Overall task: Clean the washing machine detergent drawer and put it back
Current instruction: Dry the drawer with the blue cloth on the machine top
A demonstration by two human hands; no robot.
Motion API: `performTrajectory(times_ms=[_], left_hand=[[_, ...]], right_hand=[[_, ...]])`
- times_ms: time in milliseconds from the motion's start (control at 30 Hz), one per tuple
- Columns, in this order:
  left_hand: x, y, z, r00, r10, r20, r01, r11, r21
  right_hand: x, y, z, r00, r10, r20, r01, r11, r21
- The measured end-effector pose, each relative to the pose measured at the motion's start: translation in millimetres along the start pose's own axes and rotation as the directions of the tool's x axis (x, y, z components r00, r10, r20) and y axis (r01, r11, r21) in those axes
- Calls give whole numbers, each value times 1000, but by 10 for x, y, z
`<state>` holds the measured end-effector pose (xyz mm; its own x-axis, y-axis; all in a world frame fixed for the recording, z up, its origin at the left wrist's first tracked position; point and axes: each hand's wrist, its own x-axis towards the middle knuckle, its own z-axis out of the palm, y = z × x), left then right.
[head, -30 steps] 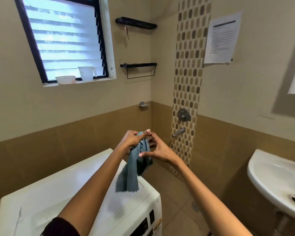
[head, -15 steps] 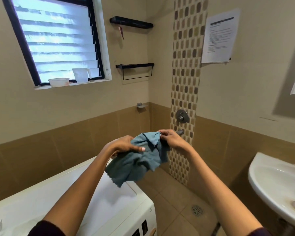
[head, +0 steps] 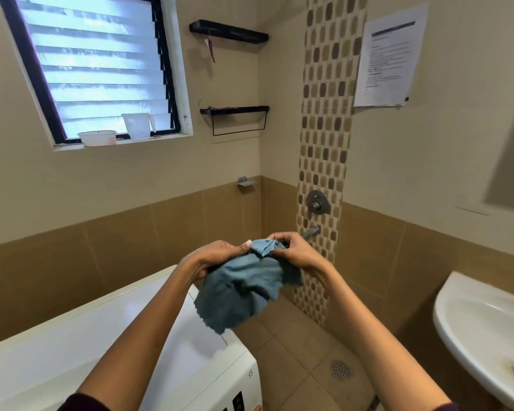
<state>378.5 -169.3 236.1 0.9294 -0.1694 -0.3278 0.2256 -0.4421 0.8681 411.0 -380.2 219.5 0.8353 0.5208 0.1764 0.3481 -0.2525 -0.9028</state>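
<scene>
A: Where do things stand; biggest first?

B: The washing machine (head: 131,336) sits low on the left; the detergent drawer I cannot find in view, so whether it is in its slot or out, I cannot say; above the machine's front corner hangs a bunched blue-grey cloth (head: 244,289); the left hand (head: 217,256) clutches it from the left, thumb over the top fold; the right hand (head: 294,250) pinches its upper edge from the right.

A: What could go wrong from here?

B: My guess is that wiping has not begun; a wad this loose would skate over the drawer's compartments and leave residue in the corners; a slack pinch could drop it on the tiled floor (head: 294,351), where it would pick up grit for the drawer; a drawer pushed home crooked may jam.

A: And round about?

B: The louvred window (head: 95,63) upper left, a jug (head: 138,126) and a bowl (head: 97,137) on its sill; the sink (head: 472,321) at the right edge, well apart from the hands; a printed notice (head: 389,54) high on the right wall; two black shelves (head: 229,31) in the corner; the shower valve (head: 318,202) and spout (head: 310,232) on the mosaic strip (head: 324,129) just beyond the hands; a floor drain (head: 341,370) below.

A: Anything in the way?

B: Nothing lies between hands and machine; yet both hands are taken up with the cloth, so one must let go before it can take the drawer.
</scene>
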Motion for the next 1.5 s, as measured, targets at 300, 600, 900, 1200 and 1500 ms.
performTrajectory(times_ms=[300, 600, 900, 1200, 1500], left_hand=[[-5, 11, 172, 959, 94, 269, 29, 908, -419], [-36, 83, 167, 997, 7, 79, 47, 754, -656], [-41, 45, 80, 989, 111, 102, 3, 662, -749], [-27, -6, -11, 985, 110, 136, 28, 668, -744], [15, 25, -184, 989, -27, 143, 100, 839, -534]], right_hand=[[278, -162, -221, 950, 294, -107, -308, 939, -151], [-390, 625, 121, 742, 610, 280, -664, 607, 437], [-204, 343, 563, 795, 606, 17, -519, 666, 537], [-302, 75, 512, 933, 352, 74, -238, 449, 861], [-258, 7, 299, 880, 466, -94, -199, 541, 817]])
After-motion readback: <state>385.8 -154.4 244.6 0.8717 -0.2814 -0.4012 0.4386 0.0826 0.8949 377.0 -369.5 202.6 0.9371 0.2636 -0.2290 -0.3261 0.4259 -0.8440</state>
